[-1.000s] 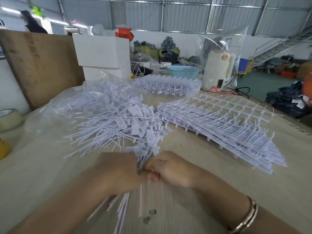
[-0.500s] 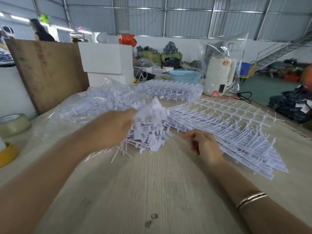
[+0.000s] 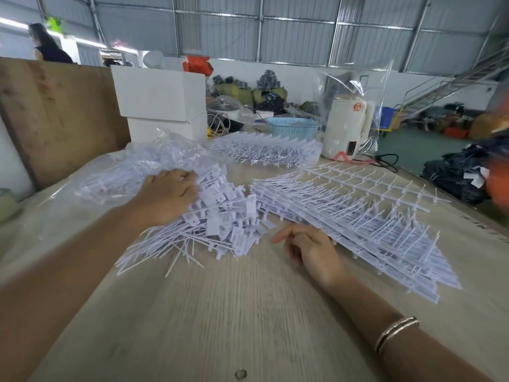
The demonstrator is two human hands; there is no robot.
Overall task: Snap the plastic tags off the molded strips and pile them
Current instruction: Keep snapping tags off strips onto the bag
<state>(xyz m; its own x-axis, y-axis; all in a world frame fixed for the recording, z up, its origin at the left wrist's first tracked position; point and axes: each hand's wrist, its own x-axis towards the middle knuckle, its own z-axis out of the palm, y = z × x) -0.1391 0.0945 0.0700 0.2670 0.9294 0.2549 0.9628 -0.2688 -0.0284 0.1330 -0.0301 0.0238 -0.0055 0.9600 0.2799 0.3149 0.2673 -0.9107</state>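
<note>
- The left hand (image 3: 168,198) now lies palm down, fingers fairly straight, on the far side of the loose heap of white snapped-off plastic tags (image 3: 217,224); half a second ago it held a bunch above that heap, so a fresh batch appears to have just been dropped.
- The right hand (image 3: 311,250), loosely curled and holding nothing, has moved right to the near edge of the stack of white molded tag strips (image 3: 358,216).
- Judgement: one cycle is finished, and the next strip gets picked from that stack, right of the heap on the pale wooden table (image 3: 234,312).
</note>
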